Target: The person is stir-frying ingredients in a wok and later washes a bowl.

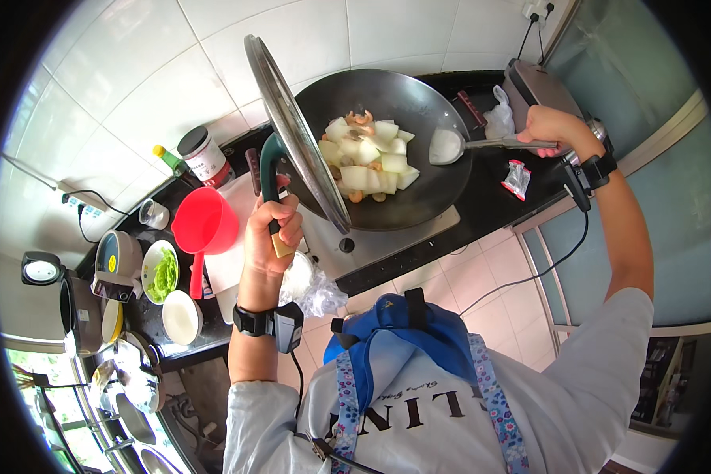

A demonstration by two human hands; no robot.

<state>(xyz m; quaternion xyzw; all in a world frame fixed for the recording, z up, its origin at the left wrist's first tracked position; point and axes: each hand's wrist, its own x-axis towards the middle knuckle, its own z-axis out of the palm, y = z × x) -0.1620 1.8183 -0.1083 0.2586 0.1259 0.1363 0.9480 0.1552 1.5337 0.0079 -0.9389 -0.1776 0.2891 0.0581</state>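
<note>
My left hand point(274, 234) grips the dark green handle point(269, 166) of a glass pan lid point(299, 133), which is tilted on edge over the left side of a large black wok point(415, 207). Pale green-white melon pieces point(367, 151) and peeled shrimp point(360, 118) lie heaped in the wok. In my right hand point(551, 130) is the metal handle of a wok spatula point(447, 146). Its blade carries some white granular or powdery stuff and sits at the wok's right side, above the inner wall.
A red plastic ladle point(204, 222) rests near a white cutting board point(231, 263). Left of it stand a bowl of cut greens point(163, 275) and a cream bowl point(182, 318). A torn packet point(516, 179), a plastic bag point(500, 115) and a grey appliance point(539, 89) are right of the wok.
</note>
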